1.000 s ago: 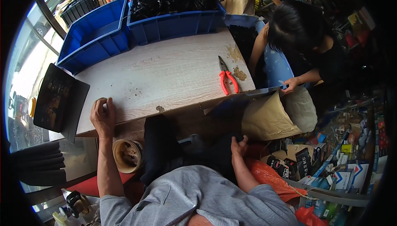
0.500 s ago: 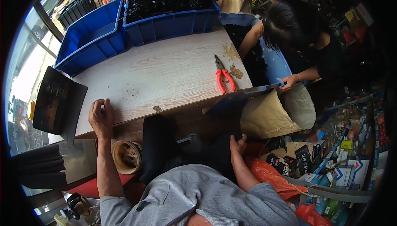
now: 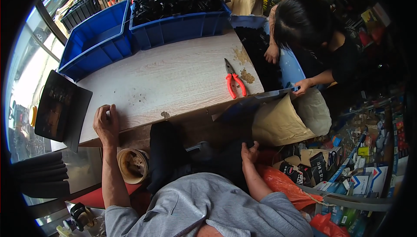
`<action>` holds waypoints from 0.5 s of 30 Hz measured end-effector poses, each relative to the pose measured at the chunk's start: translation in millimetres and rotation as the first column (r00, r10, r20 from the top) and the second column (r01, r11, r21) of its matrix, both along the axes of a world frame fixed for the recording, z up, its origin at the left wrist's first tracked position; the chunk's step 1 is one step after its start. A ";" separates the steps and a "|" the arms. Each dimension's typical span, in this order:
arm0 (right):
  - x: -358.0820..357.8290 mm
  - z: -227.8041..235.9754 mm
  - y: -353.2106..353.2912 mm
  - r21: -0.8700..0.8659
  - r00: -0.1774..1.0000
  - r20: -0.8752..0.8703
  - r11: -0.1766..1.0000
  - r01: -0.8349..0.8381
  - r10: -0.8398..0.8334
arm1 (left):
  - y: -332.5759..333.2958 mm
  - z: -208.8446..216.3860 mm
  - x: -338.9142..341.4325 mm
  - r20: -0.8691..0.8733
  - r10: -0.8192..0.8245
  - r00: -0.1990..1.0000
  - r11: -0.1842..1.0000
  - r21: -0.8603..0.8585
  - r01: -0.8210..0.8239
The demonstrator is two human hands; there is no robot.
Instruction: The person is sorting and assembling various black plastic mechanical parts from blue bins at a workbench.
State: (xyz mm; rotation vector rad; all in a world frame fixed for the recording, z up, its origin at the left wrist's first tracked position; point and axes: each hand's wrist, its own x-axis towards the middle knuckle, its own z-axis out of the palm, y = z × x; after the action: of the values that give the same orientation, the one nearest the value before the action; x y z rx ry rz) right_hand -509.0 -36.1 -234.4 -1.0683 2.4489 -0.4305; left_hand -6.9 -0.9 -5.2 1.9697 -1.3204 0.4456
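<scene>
My left hand [image 3: 106,125] rests on the near left edge of the wood-topped table [image 3: 173,76], its fingers curled in and nothing showing in them. Over my right thigh lies my right hand [image 3: 249,152], palm partly up, fingers loosely apart, holding nothing. Pliers with red handles [image 3: 235,84] lie on the table's right part, jaws pointing away from me. A black tablet-like device in a folding cover [image 3: 58,106] leans at the table's left end, beside my left hand. Across the right corner, another person's hand [image 3: 272,53] hangs over black pieces in a light blue bin [image 3: 290,65].
A blue crate [image 3: 97,41] and another blue crate heaped with black parts [image 3: 182,26] line the table's far side. A bucket [image 3: 131,165] stands below my left forearm. At right are an open tan sack [image 3: 282,122], an orange bag [image 3: 286,187] and cluttered boxes.
The other person's arm has lifted out of the light blue bin's far left part, and that hand now shows over the black pieces. My hands have stayed in place.
</scene>
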 end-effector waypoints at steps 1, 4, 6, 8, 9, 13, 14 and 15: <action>0.4 0.8 -0.3 0.009 1.000 -0.011 1.000 0.000 0.000 | 0.2 -0.4 0.2 -0.019 0.000 1.000 1.000 0.009 0.000; 1.1 -0.8 0.5 -0.030 1.000 0.000 0.999 0.016 -0.016 | -0.7 -1.1 0.5 -0.016 -0.005 1.000 1.000 0.005 0.005; 1.5 3.0 -0.5 -0.005 1.000 -0.005 1.000 0.009 -0.009 | -0.5 -1.2 0.7 0.007 -0.009 1.000 1.000 -0.007 0.009; 3.5 5.1 -1.0 0.020 1.000 -0.010 1.000 0.001 -0.001 | 0.7 -1.0 1.0 -0.031 -0.008 0.999 1.000 0.004 0.008; 3.5 4.8 -0.6 0.011 1.000 0.000 1.000 0.013 -0.014 | 0.2 -0.8 0.8 -0.032 -0.009 0.999 1.000 0.003 0.009; 4.5 10.3 -0.7 0.040 1.000 -0.003 0.999 0.007 -0.007 | 0.4 -0.4 0.6 -0.009 -0.004 1.000 1.000 0.003 0.004; 4.8 9.0 -0.4 0.041 1.000 -0.003 0.999 0.006 -0.006 | 1.0 -0.5 0.7 -0.029 -0.003 1.000 1.000 0.010 0.004; 4.7 8.1 -0.7 0.033 1.000 0.005 0.999 0.016 -0.016 | 0.7 -0.4 0.5 -0.030 -0.003 1.000 1.000 0.010 0.003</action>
State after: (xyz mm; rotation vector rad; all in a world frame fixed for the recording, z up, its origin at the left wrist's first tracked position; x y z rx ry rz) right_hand -504.3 -36.8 -226.3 -1.0336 2.4528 -0.3962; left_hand -6.4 -0.2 -5.7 1.9745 -1.3094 0.4077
